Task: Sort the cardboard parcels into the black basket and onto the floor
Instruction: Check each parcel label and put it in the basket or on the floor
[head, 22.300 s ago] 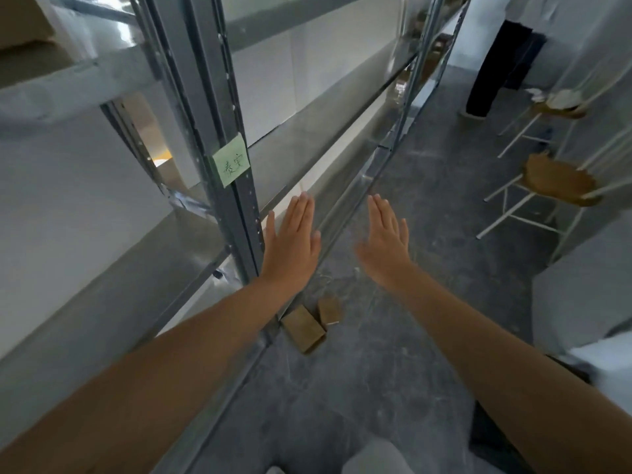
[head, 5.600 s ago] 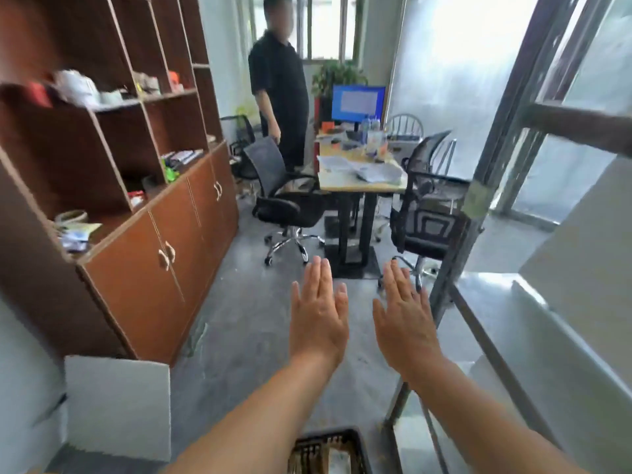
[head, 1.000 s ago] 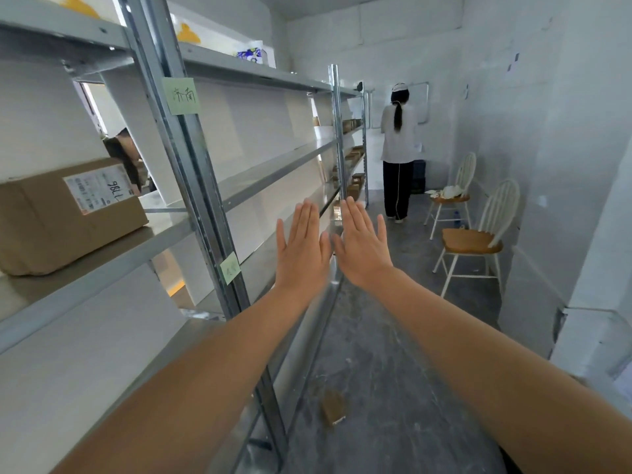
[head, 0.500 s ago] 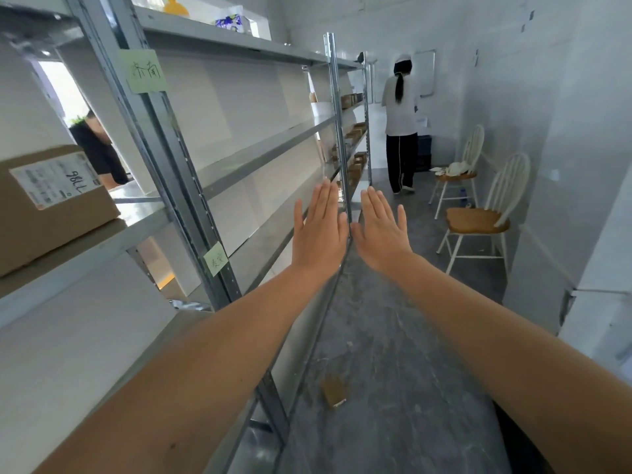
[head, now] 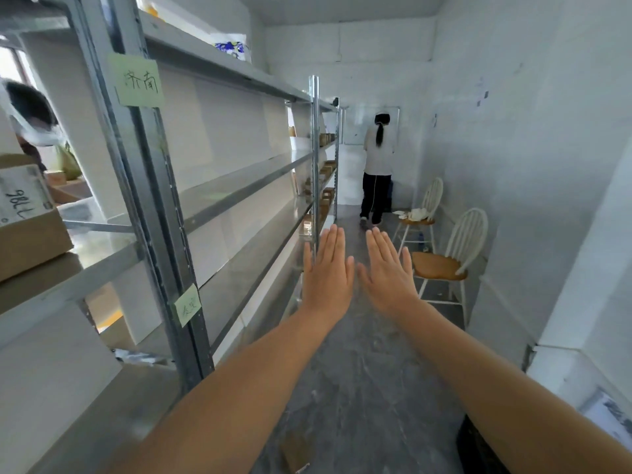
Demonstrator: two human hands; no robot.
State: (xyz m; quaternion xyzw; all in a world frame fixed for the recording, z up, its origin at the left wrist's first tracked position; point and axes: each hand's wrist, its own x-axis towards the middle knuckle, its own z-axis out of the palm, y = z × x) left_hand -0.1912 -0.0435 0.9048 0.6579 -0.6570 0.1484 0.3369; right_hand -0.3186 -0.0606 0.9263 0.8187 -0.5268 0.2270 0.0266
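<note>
One cardboard parcel (head: 297,455) lies flat on the grey floor (head: 359,388) at the foot of the metal shelving (head: 157,213), partly hidden behind the left forearm; a larger labelled cardboard box (head: 27,217) sits on a shelf at the far left, and small parcels (head: 325,193) fill the far bay; a dark object at the lower right edge (head: 478,449) may be the black basket, but this cannot be confirmed. The left hand (head: 328,268) and right hand (head: 388,268) are extended forward side by side, palms down, fingers straight and flat, holding nothing and touching nothing; this posture suits a neutral pose between handling steps, not a grasp. Green paper labels (head: 138,82) on the upright presumably mark shelf destinations. Two white chairs (head: 451,254) stand along the right wall; a person in a white top (head: 376,165) stands at the aisle end, back turned.
</note>
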